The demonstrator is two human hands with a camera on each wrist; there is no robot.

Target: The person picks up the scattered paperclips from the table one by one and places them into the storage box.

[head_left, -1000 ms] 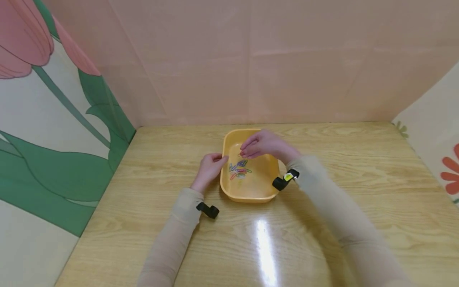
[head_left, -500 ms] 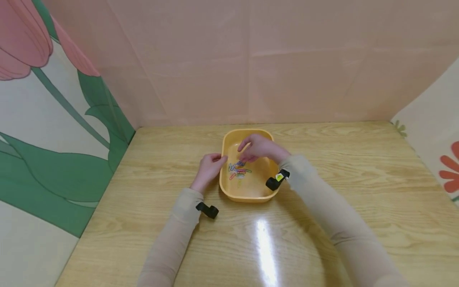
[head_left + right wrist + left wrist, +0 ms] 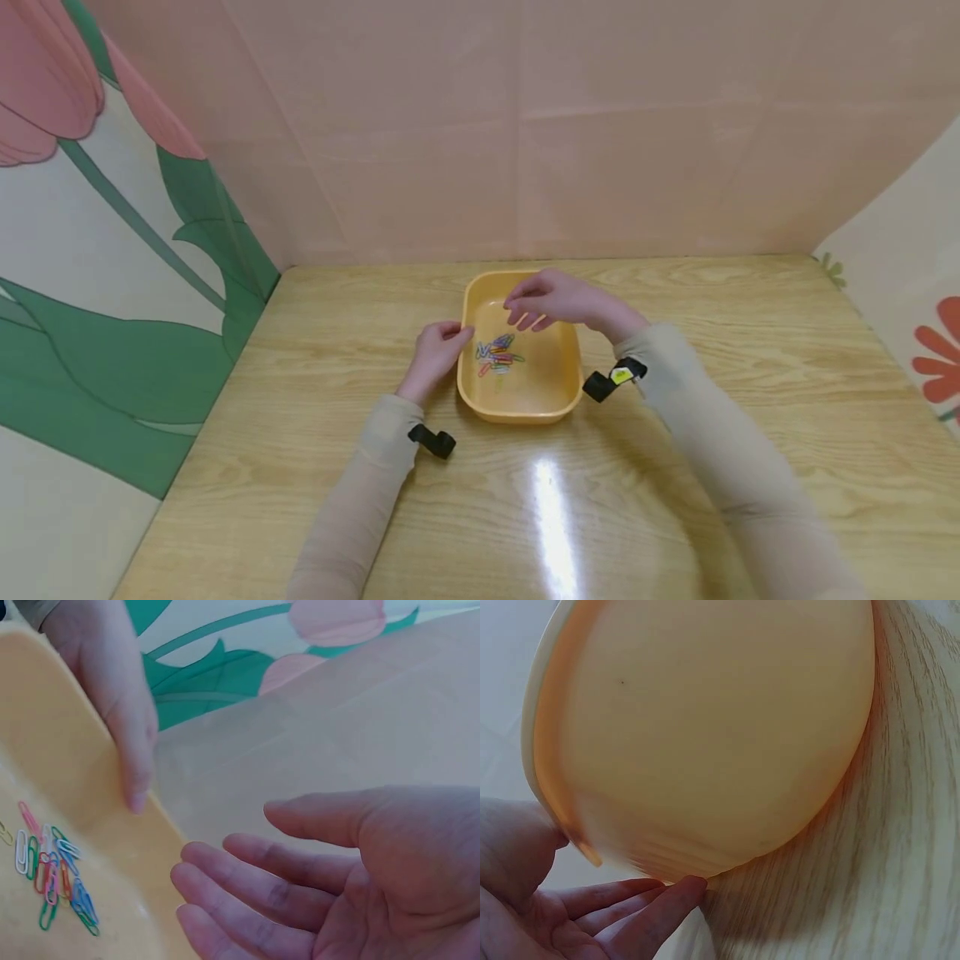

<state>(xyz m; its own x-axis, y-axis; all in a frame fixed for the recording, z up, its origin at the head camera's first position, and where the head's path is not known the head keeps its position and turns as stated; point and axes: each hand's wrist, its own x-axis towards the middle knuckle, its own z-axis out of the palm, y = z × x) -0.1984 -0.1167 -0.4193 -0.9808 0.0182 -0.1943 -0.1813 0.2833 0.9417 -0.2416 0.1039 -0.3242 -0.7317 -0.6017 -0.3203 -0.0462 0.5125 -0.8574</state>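
A yellow plastic basin (image 3: 543, 379) stands on the wooden table. Several coloured paper clips (image 3: 498, 360) lie in a loose pile on the left side of its floor; pink, white, green, red and blue clips (image 3: 52, 885) show in the right wrist view. My left hand (image 3: 437, 357) holds the basin's left rim, thumb over the edge and fingers under the outer wall (image 3: 705, 742). Above the far part of the basin hovers my right hand (image 3: 562, 300), fingers spread apart and slightly bent, with nothing between thumb and fingertips in the right wrist view.
The wooden table (image 3: 337, 333) extends around the basin on all sides. A pink sheet (image 3: 517, 167) hangs along its far edge, with flower-patterned panels (image 3: 225, 225) at the left and right. A bright light reflection (image 3: 553, 525) lies near the front.
My right hand, earlier pinching a reddish paper clip, dipped toward the pile, then rose and drew back to the right with fingers parted. The left hand stays at the rim.
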